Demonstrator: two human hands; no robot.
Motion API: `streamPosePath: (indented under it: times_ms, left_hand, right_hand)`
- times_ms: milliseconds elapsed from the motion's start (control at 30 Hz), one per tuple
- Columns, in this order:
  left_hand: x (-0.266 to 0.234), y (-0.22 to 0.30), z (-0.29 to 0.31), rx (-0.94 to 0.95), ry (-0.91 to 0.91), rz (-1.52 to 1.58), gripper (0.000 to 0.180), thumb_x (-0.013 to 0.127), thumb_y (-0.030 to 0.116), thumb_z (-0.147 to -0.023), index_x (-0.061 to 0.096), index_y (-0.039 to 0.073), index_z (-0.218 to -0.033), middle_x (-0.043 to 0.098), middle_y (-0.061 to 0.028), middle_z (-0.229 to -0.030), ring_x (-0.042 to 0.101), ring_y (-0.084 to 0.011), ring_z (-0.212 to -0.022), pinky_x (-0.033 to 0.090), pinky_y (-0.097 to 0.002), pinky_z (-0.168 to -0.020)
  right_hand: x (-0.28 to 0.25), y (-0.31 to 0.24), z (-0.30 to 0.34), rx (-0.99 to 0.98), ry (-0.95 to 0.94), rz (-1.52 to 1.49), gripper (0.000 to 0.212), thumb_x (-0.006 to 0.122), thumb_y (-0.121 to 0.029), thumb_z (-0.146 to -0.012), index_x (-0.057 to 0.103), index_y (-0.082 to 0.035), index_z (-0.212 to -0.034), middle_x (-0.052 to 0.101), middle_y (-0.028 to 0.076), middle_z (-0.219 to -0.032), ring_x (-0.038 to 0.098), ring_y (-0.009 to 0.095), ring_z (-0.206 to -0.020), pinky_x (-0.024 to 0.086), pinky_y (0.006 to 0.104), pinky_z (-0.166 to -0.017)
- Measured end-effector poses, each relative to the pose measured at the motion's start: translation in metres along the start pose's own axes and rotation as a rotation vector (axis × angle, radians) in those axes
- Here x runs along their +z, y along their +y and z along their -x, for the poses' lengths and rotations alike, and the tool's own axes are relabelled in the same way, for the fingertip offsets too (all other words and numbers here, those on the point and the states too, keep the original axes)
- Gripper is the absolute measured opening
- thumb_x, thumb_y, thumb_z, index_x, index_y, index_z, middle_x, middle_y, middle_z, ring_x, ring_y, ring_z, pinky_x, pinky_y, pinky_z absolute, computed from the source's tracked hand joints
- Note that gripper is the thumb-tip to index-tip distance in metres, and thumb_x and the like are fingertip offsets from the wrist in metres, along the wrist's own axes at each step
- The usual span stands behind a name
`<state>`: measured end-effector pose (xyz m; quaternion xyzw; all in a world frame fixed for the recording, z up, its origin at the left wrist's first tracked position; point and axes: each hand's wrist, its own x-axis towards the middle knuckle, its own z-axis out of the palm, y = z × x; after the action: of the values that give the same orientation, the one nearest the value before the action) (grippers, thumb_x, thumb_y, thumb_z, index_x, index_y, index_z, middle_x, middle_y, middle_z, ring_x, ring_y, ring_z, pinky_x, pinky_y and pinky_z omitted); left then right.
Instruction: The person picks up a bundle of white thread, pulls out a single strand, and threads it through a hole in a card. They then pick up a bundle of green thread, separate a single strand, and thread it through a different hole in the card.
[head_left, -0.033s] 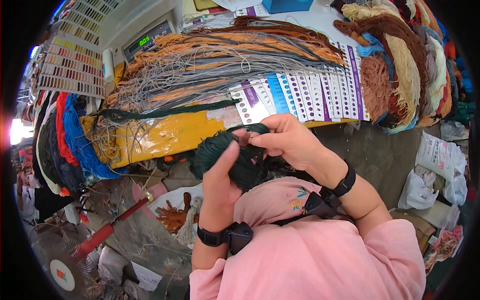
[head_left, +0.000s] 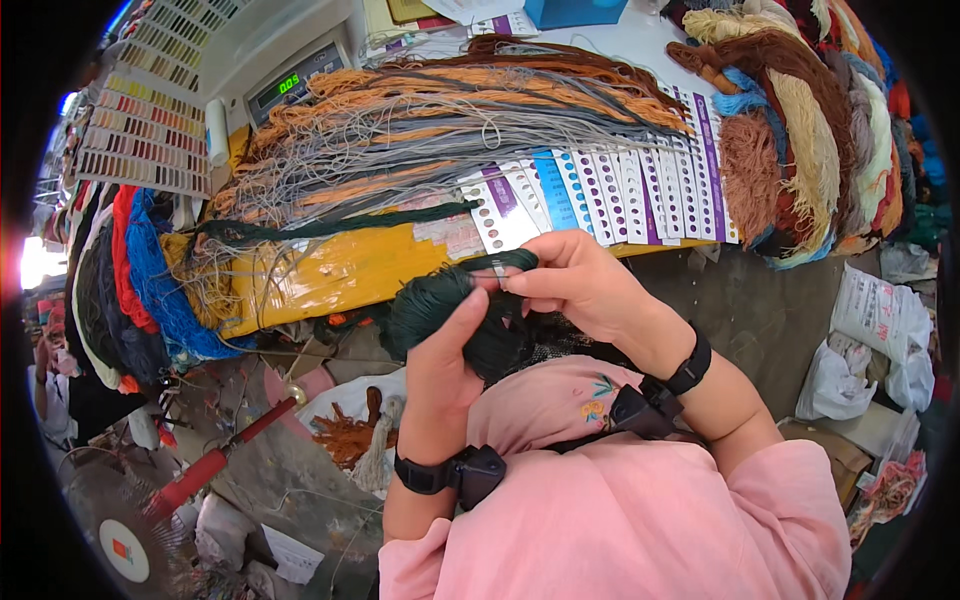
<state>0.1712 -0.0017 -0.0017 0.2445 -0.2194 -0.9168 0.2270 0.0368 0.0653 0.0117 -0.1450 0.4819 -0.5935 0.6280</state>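
A bundle of dark green yarn (head_left: 430, 308) hangs above my lap, just in front of the table's near edge. My left hand (head_left: 445, 370) is closed around it, with the thumb up against the strands. My right hand (head_left: 575, 280) pinches at the bundle's upper right, where a loop of the same yarn passes by its fingertips. Something small and pale (head_left: 499, 268) shows between the fingertips of both hands; its kind is too small to make out. A strand of dark green yarn (head_left: 340, 222) lies along the table close by.
Orange, grey and brown yarn (head_left: 400, 130) covers the table (head_left: 330, 285). Punched cards (head_left: 600, 190) fan out beyond my right hand. A scale (head_left: 290, 85) stands back left, and yarn hanks (head_left: 800, 130) hang at right. A fan (head_left: 125, 550) stands low left; plastic bags (head_left: 865, 320) lie right.
My fingertips have shifted slightly on the yarn. The small pale thing between them shows more plainly, and the loop above it is pulled a little more into view.
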Motion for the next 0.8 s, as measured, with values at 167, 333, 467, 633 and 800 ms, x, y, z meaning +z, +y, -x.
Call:
streamPosePath:
  times_ms: [167,333,467,633,800]
  left_hand:
    - [0.017,0.007,0.003,0.047,-0.015,-0.084,0.017,0.044,0.014,-0.081,0.049,0.002,-0.071,0.055,-0.0069,-0.073,0.048,-0.0106,-0.058,0.04,-0.0202,-0.056]
    - [0.015,0.051,-0.009,-0.286,-0.13,-0.616,0.022,0.048,0.014,-0.078,0.05,0.002,-0.06,0.046,-0.0016,-0.048,0.038,-0.005,-0.038,0.03,-0.0174,-0.038]
    - [-0.061,0.091,-0.009,-0.096,0.032,0.36,0.015,0.041,0.01,-0.082,0.046,0.002,-0.07,0.043,-0.0007,-0.056,0.035,-0.0043,-0.038,0.029,-0.0181,-0.039]
    - [-0.261,0.145,0.054,0.454,0.694,0.381,0.014,0.035,0.006,-0.083,0.043,0.005,-0.072,0.04,0.0018,-0.06,0.04,-0.0043,-0.045,0.034,-0.0158,-0.043]
    - [-0.36,0.203,0.135,0.431,0.891,-0.43,0.012,0.048,0.009,-0.079,0.054,0.004,-0.069,0.052,-0.0021,-0.071,0.05,-0.0153,-0.068,0.04,-0.0293,-0.072]
  right_hand:
    - [-0.022,-0.006,0.019,0.28,-0.346,-0.513,0.003,0.052,-0.003,-0.074,0.05,-0.001,-0.074,0.048,0.0,-0.06,0.036,0.004,-0.045,0.027,0.0179,-0.04]
    - [-0.026,-0.043,0.037,-0.022,-0.155,0.594,0.004,0.054,-0.003,-0.072,0.053,-0.001,-0.075,0.05,-0.001,-0.061,0.038,0.004,-0.048,0.028,0.0169,-0.043]
    - [-0.04,-0.078,0.034,-0.324,-0.281,0.029,0.01,0.052,-0.001,-0.073,0.055,0.003,-0.082,0.053,0.01,-0.083,0.05,0.01,-0.057,0.04,0.0176,-0.045]
    - [-0.121,-0.123,0.029,-0.447,-0.175,-0.579,0.012,0.038,-0.008,-0.084,0.039,0.003,-0.08,0.04,0.006,-0.071,0.044,0.011,-0.059,0.044,0.0358,-0.08]
    - [-0.184,-0.185,0.022,-0.529,0.394,-0.271,0.011,0.038,-0.003,-0.082,0.035,0.002,-0.074,0.039,0.008,-0.067,0.039,0.012,-0.051,0.039,0.0352,-0.087]
